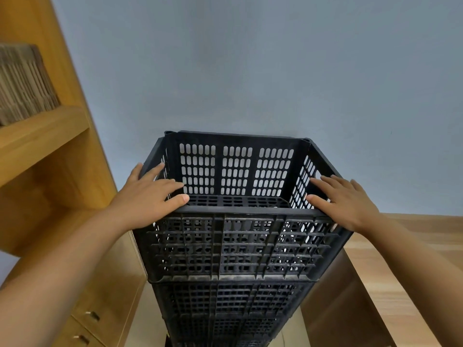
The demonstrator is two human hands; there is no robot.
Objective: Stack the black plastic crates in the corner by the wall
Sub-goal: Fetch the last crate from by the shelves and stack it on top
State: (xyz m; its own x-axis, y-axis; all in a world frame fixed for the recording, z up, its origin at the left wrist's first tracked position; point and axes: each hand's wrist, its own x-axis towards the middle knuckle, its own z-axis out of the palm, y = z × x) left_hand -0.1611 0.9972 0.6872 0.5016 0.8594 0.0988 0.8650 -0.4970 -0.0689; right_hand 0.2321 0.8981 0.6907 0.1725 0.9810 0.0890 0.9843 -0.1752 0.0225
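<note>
A black slotted plastic crate point(235, 246) sits on top of a stack of more black crates point(225, 304) that runs down out of view, against the grey wall. My left hand point(147, 194) rests on the top crate's near-left rim corner, fingers straight and spread, thumb on the front rim. On the near-right corner lies my right hand point(343, 199), its fingers stretched along the right side wall's upper edge. The top crate is empty inside.
A wooden shelf unit point(50, 136) with stacked corrugated cardboard point(22, 83) stands at the left, close to the stack. Drawers with metal handles point(92, 315) are below it. A wooden desk point(400, 271) flanks the stack on the right. The grey wall point(250, 71) is right behind.
</note>
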